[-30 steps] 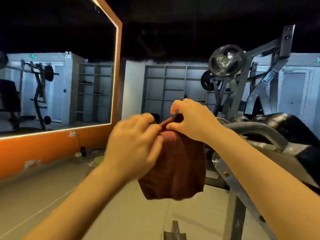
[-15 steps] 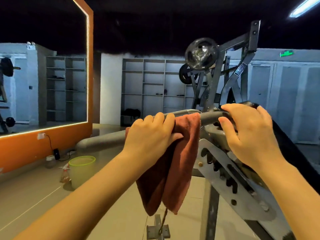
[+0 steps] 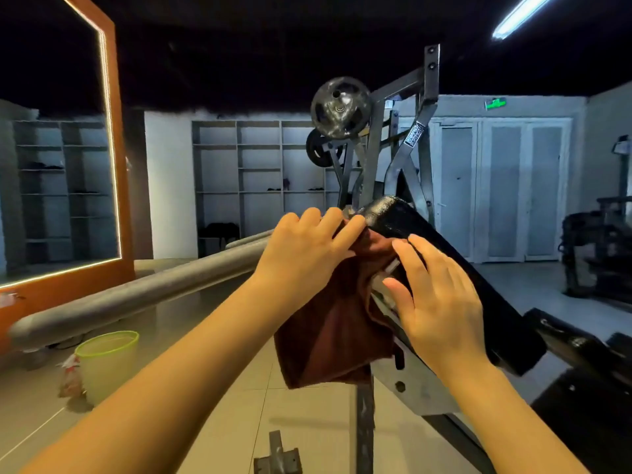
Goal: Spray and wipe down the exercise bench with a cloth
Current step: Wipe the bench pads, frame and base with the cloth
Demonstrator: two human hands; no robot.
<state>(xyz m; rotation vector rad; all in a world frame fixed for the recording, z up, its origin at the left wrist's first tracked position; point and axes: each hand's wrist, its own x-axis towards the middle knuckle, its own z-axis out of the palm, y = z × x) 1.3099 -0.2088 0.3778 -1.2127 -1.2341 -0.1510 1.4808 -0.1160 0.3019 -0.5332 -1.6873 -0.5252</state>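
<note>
Both forearms extended; left hand [image 3: 304, 254] fingers curled (gripping), right hand [image 3: 441, 302] spread.

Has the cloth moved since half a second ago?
Yes. The cloth left the grey bar and now lies against the black bench pad.

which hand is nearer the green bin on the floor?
Left. The left hand holds the cloth against the bench pad, on the side toward the green bin. The right hand hovers over the pad, farther from the bin.
</note>
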